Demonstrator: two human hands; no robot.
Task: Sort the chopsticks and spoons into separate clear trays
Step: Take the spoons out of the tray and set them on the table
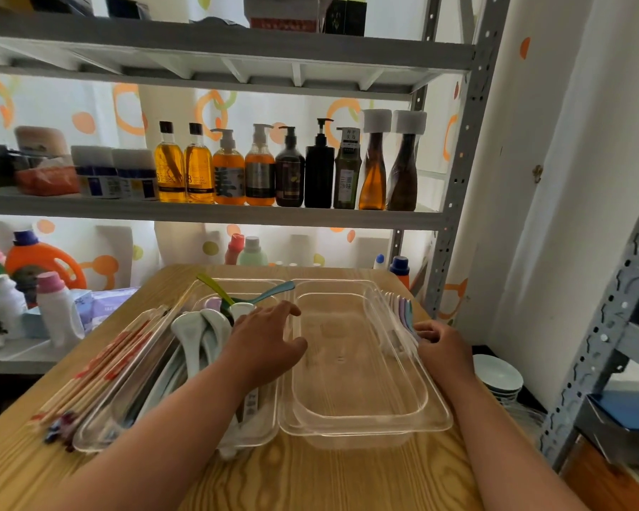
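Storage-room counter [310, 481] below shelves of bottles: two clear trays side by side, sorting barely begun.

The left tray [100, 435] holds a jumble of spoons [200, 337]; chopsticks [100, 366] lie against its outer rim. The right tray [365, 418] is empty. The left hand [270, 344] hovers over the spoons, fingers loosely spread, holding nothing. The right hand [445, 350] pinches pastel spoons [402, 311] beside the right tray, near the counter edge. Next, I'd guess, they go in.

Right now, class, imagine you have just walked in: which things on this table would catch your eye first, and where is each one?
Two clear trays sit side by side on the wooden table: the right tray is empty, the left tray is crowded with spoons. A bundle of chopsticks lies just outside the left tray's left rim. The left hand rests over the spoons, while the right hand touches a fan of pastel spoons beside the right tray.
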